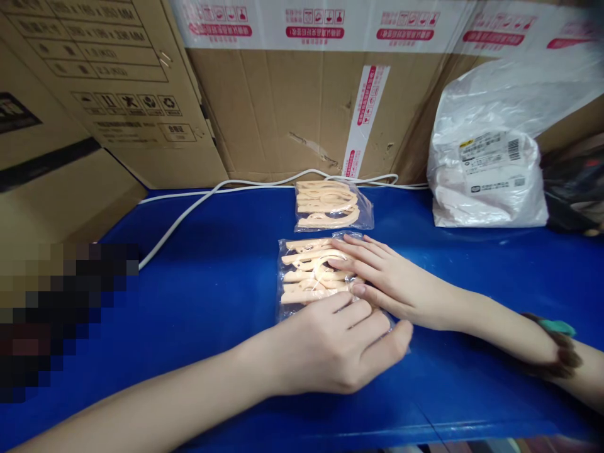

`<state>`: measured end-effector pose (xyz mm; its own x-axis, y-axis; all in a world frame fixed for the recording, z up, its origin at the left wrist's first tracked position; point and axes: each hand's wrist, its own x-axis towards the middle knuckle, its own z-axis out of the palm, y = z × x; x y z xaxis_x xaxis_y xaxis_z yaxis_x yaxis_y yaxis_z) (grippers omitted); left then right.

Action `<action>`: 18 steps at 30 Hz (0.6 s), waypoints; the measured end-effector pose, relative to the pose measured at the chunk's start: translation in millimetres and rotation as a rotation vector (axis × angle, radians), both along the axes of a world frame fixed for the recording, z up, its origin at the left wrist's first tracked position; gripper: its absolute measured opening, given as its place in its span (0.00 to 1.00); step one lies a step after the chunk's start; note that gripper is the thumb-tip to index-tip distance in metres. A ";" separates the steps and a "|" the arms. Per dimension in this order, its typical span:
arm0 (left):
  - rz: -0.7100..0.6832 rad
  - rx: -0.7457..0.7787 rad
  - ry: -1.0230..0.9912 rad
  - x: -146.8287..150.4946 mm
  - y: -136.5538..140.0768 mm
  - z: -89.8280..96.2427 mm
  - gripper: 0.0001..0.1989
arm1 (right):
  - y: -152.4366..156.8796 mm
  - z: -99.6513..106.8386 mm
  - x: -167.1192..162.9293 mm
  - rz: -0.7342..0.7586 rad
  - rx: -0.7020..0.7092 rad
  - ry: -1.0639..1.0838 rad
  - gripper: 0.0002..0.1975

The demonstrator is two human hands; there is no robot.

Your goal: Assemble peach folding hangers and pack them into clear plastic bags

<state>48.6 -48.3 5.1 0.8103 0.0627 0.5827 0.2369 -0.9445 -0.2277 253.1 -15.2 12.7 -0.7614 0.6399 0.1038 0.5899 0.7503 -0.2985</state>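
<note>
Blue tabletop backed by brown cardboard boxes, and both hands lie flat with fingers spread, left hand and right hand pressing the clear plastic bag of peach-coloured plastic clips mid-table, looks like flattening or sealing, so steady even pressure next.

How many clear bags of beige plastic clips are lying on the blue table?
2: one bag under both hands, the other bag behind it near the cardboard boxes. None seems hidden.
</note>
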 end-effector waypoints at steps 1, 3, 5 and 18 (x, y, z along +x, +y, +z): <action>-0.004 0.004 0.010 0.4 -0.5 -0.2 0.10 | 0.9 1.2 0.3 0.015 -0.009 0.008 0.25; -0.021 0.012 0.023 0.9 -1.9 0.3 0.09 | 3.1 4.1 1.5 0.039 -0.039 0.028 0.24; -0.028 0.011 0.028 1.0 -3.6 1.6 0.10 | 5.3 7.9 3.1 0.039 -0.090 0.081 0.24; 0.071 0.019 -0.259 -5.8 -8.9 2.8 0.09 | -4.0 12.9 2.1 -0.665 -0.797 0.554 0.27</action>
